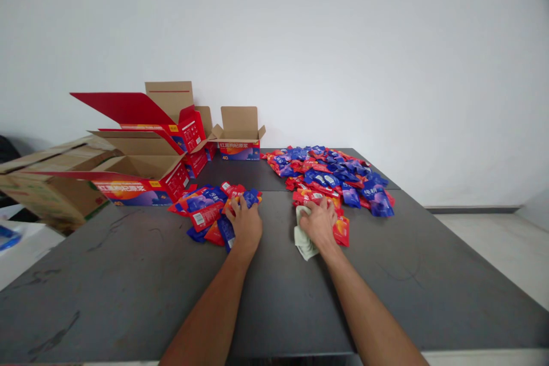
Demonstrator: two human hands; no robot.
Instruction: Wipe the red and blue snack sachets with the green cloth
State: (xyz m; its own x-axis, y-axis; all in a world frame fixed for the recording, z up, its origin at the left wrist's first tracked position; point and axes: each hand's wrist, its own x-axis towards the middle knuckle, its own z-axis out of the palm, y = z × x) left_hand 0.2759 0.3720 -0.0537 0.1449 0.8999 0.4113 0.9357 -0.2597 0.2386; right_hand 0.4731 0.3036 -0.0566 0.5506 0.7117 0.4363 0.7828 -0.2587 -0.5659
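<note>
My left hand (pixel 247 226) lies palm down at the right side of a small pile of red and blue sachets (pixel 206 217). Its fingers are bent round a blue sachet (pixel 251 198). Further right, my right hand (pixel 319 223) is curled over a crumpled pale green cloth (pixel 305 243), the thumb pressed on it. Red sachets (pixel 342 231) lie under and beside that hand, and its palm hides part of them. Behind it spreads a large heap of red and blue sachets (pixel 328 168).
Open red printed cartons (pixel 137 191) stand at the left, with another open carton (pixel 239 150) against the wall. Plain brown boxes (pixel 64 194) sit beyond the left edge of the dark table (pixel 141 291). A white container (pixel 28 246) shows at far left.
</note>
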